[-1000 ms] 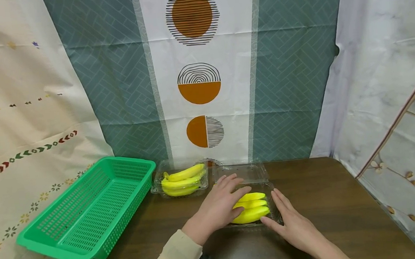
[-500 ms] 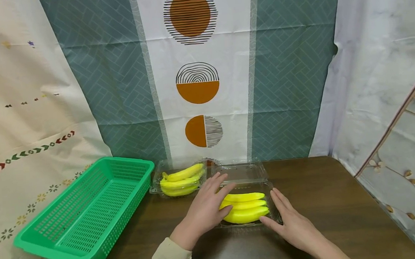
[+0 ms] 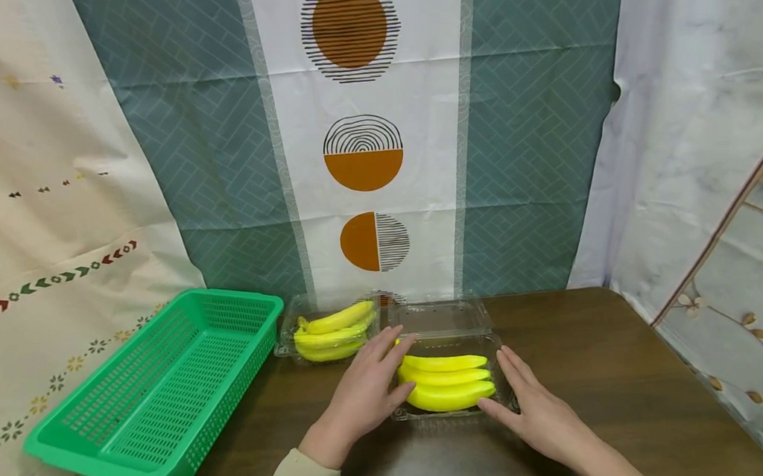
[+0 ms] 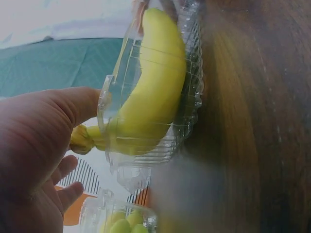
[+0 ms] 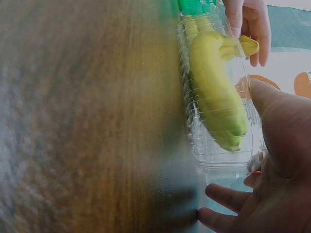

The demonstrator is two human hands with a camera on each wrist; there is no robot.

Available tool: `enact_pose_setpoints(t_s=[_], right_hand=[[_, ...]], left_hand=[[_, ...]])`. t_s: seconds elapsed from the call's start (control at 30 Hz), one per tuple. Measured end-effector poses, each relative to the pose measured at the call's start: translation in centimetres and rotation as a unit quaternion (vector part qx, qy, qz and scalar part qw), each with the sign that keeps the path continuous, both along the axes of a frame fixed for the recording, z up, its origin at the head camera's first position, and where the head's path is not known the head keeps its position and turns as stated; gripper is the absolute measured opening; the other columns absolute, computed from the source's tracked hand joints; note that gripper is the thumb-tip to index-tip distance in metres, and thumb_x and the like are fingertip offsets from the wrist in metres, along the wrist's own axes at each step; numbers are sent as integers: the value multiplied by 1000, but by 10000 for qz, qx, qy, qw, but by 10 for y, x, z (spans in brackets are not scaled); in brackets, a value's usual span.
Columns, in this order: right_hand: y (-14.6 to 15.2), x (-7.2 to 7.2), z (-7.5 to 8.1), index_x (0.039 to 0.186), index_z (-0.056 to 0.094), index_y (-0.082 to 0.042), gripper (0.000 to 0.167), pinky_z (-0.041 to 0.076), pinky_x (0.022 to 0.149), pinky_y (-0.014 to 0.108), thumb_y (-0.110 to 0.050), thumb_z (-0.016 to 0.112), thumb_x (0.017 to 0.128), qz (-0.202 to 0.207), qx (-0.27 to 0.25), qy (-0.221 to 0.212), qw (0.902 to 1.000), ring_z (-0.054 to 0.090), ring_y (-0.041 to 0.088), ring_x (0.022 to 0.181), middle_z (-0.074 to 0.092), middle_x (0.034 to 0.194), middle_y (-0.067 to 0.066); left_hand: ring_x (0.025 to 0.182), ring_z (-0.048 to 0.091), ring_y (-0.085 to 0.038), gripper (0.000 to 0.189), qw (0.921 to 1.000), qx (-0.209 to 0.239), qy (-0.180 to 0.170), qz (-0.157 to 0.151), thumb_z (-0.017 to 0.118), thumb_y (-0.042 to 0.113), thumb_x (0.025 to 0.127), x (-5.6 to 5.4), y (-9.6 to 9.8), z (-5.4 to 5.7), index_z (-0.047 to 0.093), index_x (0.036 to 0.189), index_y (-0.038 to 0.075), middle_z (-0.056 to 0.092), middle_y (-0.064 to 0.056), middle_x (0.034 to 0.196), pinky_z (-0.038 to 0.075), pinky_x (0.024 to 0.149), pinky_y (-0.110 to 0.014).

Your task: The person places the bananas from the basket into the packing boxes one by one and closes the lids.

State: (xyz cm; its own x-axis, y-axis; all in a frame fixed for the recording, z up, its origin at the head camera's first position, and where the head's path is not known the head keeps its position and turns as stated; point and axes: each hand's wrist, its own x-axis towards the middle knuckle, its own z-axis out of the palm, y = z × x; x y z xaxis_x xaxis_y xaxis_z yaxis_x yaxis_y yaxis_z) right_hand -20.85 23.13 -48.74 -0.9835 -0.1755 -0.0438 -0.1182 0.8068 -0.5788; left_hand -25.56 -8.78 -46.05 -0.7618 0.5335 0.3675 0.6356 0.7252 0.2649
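A bunch of bananas (image 3: 448,395) lies in a clear plastic clamshell box (image 5: 214,160), its hinged lid (image 3: 438,319) folded back behind it. At the left end of the box is my left hand (image 3: 363,392), fingers spread and thumb at the rim. In the left wrist view the banana stem (image 4: 81,141) sticks out over the rim beside that hand. My right hand (image 3: 537,414) rests at the opposite end, its fingers straight along the side and its thumb (image 5: 265,94) at the rim. Neither hand grips the bananas.
To the back left stands a second clear box holding a banana bunch (image 3: 332,339). A long green plastic basket (image 3: 178,392) stands at the left of the dark wooden table (image 3: 606,355). Patterned cloths hang around the table.
My left hand has moved left and down off the bananas to the box's left end, uncovering more of the bunch. The right hand has stayed at the right end.
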Motion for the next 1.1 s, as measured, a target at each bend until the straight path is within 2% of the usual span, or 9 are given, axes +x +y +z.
enact_pose_setpoints(t_s=[0.23, 0.37, 0.5, 0.77, 0.9, 1.1], right_hand=[[-1, 0, 1, 179, 12, -13, 116, 50, 104, 75, -84, 57, 99, -18, 15, -21, 10000, 46, 48, 153, 4, 186, 11], [-1, -1, 1, 179, 11, -13, 116, 48, 106, 76, -84, 56, 99, 2, 17, -53, 10000, 43, 48, 155, 4, 186, 11], [-1, -1, 2, 179, 11, -12, 115, 46, 108, 76, -83, 55, 100, 37, 5, -29, 10000, 40, 48, 156, 4, 185, 12], [-2, 0, 3, 178, 12, -11, 115, 49, 106, 75, -82, 56, 100, 57, -17, -30, 10000, 42, 49, 155, 4, 185, 13], [-3, 0, 3, 178, 12, -10, 115, 50, 104, 74, -81, 56, 101, 69, -41, -47, 10000, 43, 50, 154, 3, 185, 14], [-2, 1, 4, 178, 11, -10, 116, 47, 107, 76, -82, 56, 100, 44, -44, -19, 10000, 40, 50, 156, 4, 185, 15]], left_hand=[[156, 45, -32, 79, 10000, 45, 8, -48, 86, 29, 100, 1, 3, -2, 48, 168, 15, 48, -10, 169, 32, 129, -54], [146, 56, -30, 81, 10000, 58, -69, -26, 87, 29, 100, 0, 4, -3, 46, 169, 15, 60, -7, 157, 35, 128, -54], [140, 61, -29, 81, 9997, -1, -227, -19, 85, 30, 101, -1, 4, -4, 45, 170, 16, 67, -5, 149, 32, 129, -54], [141, 61, -30, 71, 9990, 0, -453, -12, 81, 28, 105, -1, 5, -5, 48, 167, 18, 70, -4, 143, 29, 131, -53], [144, 59, -31, 67, 9987, 23, -506, -36, 78, 28, 107, -1, 6, -5, 50, 166, 16, 67, -5, 150, 29, 131, -53], [138, 62, -29, 66, 9990, 95, -420, -84, 77, 29, 107, -2, 6, -8, 51, 166, 15, 68, -5, 148, 35, 128, -54]])
